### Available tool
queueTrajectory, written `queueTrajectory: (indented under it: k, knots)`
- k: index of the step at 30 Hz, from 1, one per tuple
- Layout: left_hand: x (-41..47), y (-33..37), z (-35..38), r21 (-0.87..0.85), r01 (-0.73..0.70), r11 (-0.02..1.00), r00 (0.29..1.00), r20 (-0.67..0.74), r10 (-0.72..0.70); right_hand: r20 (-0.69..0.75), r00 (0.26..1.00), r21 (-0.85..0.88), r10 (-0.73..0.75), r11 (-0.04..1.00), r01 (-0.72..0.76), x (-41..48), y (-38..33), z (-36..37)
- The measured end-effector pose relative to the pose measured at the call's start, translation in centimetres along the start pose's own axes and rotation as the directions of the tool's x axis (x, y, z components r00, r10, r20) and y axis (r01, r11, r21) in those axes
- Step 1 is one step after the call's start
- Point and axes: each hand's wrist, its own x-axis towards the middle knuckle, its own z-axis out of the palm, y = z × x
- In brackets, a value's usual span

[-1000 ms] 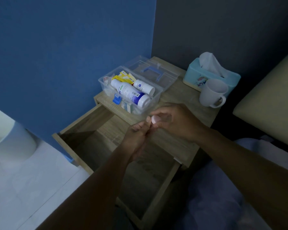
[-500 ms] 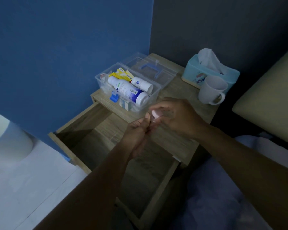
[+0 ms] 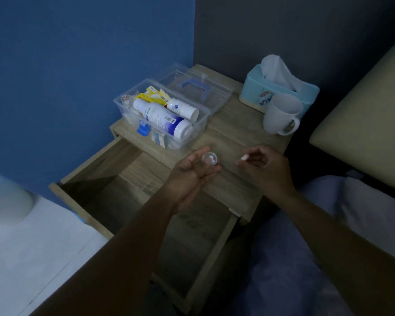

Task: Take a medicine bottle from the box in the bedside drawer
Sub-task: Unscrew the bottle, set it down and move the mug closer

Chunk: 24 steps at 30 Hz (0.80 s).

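My left hand (image 3: 193, 173) holds a small clear medicine bottle (image 3: 209, 159) upright in its fingers, mouth open, with white pills visible inside. My right hand (image 3: 263, 166) is apart to the right, pinching the bottle's small white cap (image 3: 244, 158) between thumb and fingers. Both hands hover over the front of the wooden bedside table (image 3: 233, 137). The clear plastic medicine box (image 3: 201, 124) stands open on the table's left side, with two white bottles (image 3: 163, 118) and packets inside. The drawer (image 3: 114, 197) below is pulled out and looks empty.
The box's clear lid with a blue handle (image 3: 195, 87) lies behind the box. A white mug (image 3: 281, 115) and a teal tissue box (image 3: 278, 87) stand at the back right. A bed with a blue sheet (image 3: 306, 258) is at the right, a blue wall at the left.
My hands were together at the bottle, the right one on its cap. Now they have parted: the cap has come off in my right hand and the open bottle stays in my left.
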Motion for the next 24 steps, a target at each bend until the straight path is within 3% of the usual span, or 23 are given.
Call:
queueTrajectory:
  k: [3, 5, 8, 11, 15, 18, 24]
  knots:
    - [0.5, -0.4, 0.5, 0.337, -0.095, 0.937, 0.992, -0.052, 0.119, -0.061, 0.998, -0.021, 0.011, 1.0, -0.012, -1.8, 2.1, 0.5]
    - [1.1, -0.6, 0.8, 0.541, -0.172, 0.823, 0.969, -0.058, 0.241, -0.114, 0.993, -0.049, -0.025, 0.999, 0.019, -2.8, 3.1, 0.8]
    - [2.1, -0.9, 1.3, 0.73, -0.309, 0.61, 0.919, 0.063, 0.389, -0.158, 0.985, -0.085, -0.069, 0.995, 0.056, -3.7, 3.9, 1.2]
    - [2.7, -1.2, 1.5, 0.825, -0.375, 0.423, 0.883, 0.179, 0.434, -0.198, 0.976, -0.115, -0.091, 0.991, 0.069, -4.3, 3.9, 1.9]
    - [3.5, -2.1, 0.8, 0.918, -0.35, 0.188, 0.849, 0.225, 0.478, -0.261, 0.963, -0.14, -0.066, 0.99, 0.03, -4.6, 3.9, 2.7]
    - [3.9, -2.6, 0.7, 0.931, -0.354, 0.094, 0.823, 0.262, 0.505, -0.3, 0.95, -0.165, -0.085, 0.986, 0.036, -4.6, 3.9, 2.9]
    - [4.2, -3.6, 0.4, 0.955, -0.28, -0.097, 0.857, 0.294, 0.424, -0.288, 0.953, -0.156, -0.093, 0.987, 0.049, -4.7, 3.6, 2.7]
